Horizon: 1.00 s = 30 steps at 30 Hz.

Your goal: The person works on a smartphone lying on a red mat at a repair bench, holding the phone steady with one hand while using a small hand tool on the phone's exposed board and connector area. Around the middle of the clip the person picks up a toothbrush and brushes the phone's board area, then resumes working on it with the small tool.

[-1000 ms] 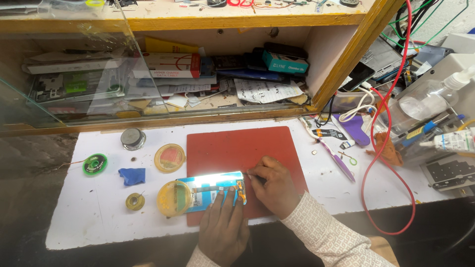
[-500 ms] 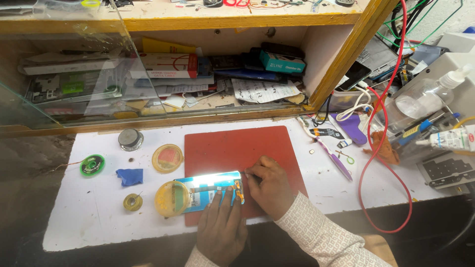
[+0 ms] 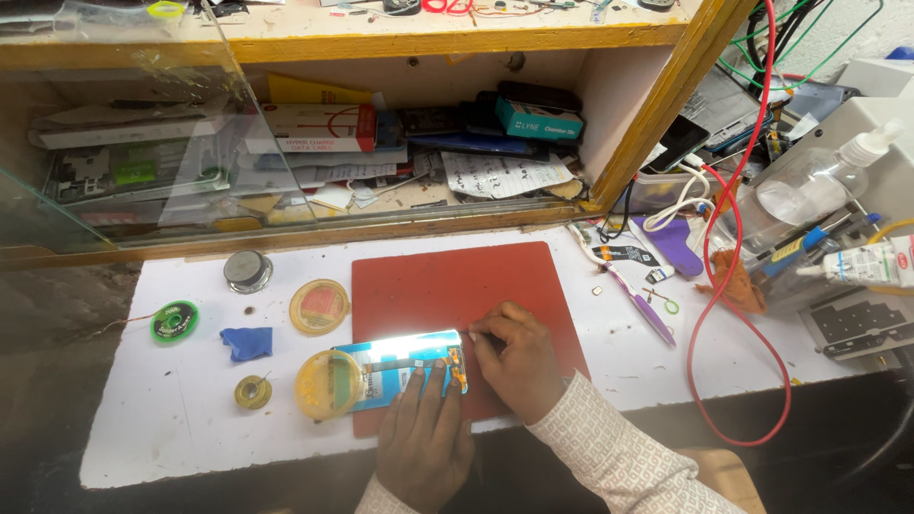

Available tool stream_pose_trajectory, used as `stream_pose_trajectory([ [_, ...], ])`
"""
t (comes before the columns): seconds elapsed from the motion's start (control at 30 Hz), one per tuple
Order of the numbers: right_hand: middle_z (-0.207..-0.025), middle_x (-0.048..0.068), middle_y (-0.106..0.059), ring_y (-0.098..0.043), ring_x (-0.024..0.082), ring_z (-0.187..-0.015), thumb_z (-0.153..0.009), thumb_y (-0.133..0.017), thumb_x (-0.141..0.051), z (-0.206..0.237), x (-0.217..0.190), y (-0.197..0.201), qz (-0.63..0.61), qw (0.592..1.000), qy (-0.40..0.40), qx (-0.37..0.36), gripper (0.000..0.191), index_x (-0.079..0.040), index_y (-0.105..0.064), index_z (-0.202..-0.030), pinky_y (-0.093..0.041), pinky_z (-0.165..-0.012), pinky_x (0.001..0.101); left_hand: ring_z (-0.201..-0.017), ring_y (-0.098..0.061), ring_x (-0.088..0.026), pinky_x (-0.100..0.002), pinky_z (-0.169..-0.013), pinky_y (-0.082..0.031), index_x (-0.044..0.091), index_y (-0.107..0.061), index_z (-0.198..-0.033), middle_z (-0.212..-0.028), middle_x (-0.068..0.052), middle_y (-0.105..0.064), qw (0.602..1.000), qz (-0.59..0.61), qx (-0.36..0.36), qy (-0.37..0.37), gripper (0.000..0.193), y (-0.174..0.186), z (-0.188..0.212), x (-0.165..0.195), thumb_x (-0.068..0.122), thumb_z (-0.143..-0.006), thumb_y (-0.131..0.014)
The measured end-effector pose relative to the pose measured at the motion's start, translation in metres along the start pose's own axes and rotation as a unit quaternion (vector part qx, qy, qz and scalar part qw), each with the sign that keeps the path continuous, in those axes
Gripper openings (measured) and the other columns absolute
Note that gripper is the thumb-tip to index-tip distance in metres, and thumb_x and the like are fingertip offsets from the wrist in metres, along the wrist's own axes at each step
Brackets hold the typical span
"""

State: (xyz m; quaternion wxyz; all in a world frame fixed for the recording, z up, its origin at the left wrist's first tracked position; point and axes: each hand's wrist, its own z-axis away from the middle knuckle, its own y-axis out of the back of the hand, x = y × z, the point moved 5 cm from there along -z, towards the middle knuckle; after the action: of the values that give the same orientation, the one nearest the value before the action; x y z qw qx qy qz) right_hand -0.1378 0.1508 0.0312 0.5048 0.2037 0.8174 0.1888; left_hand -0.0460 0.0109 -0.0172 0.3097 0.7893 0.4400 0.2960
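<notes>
An opened phone lies face down on the red work mat, its shiny inner frame catching the light. My left hand presses flat on the phone's near right part, fingers spread. My right hand sits at the phone's right end, fingertips pinched together at its edge; whether they hold a small tool or part I cannot tell. A round yellow tin rests against the phone's left end.
On the white bench: another yellow tin, a metal cup, a green solder-wick reel, a blue cloth, a small spool. A purple tool, red cable and bottles crowd the right. A cluttered shelf stands behind.
Both hands stay on the phone; my right hand has shifted only slightly at the phone's right edge.
</notes>
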Motion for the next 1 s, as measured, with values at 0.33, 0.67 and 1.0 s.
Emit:
stream_pose_trajectory([
  [0.33,-0.083,0.007,-0.066,-0.068,0.023,-0.075,-0.079,-0.074,-0.001,0.004,-0.002,-0.001,0.033,0.999,0.024,0.011,0.007,-0.003,-0.075,-0.086,-0.054,-0.062,0.0342,-0.128,-0.056,-0.038,-0.052,-0.099,-0.045,0.002,-0.064,-0.126,-0.140,-0.019,-0.059,1.000,0.009,0.001,-0.005,0.046,0.002,0.000,-0.001,0.028,-0.088,-0.063],
  [0.67,-0.082,0.007,-0.063,-0.065,0.024,-0.075,-0.079,-0.077,-0.005,0.004,-0.006,-0.004,0.044,0.998,0.030,0.019,0.007,-0.001,-0.074,-0.085,-0.053,-0.063,0.0358,-0.130,-0.055,-0.036,-0.052,-0.099,-0.045,0.004,-0.064,-0.127,-0.141,-0.017,-0.058,1.000,0.005,-0.006,0.007,0.046,-0.001,0.001,-0.002,0.029,-0.088,-0.062],
  [1.0,-0.082,0.007,-0.063,-0.065,0.023,-0.075,-0.078,-0.076,-0.002,0.004,-0.002,-0.007,0.044,0.998,0.021,0.026,0.007,-0.001,-0.074,-0.084,-0.053,-0.061,0.0353,-0.130,-0.055,-0.035,-0.051,-0.100,-0.044,0.004,-0.064,-0.127,-0.141,-0.016,-0.059,1.000,-0.002,-0.005,0.013,0.048,0.000,0.001,0.000,0.029,-0.087,-0.063],
])
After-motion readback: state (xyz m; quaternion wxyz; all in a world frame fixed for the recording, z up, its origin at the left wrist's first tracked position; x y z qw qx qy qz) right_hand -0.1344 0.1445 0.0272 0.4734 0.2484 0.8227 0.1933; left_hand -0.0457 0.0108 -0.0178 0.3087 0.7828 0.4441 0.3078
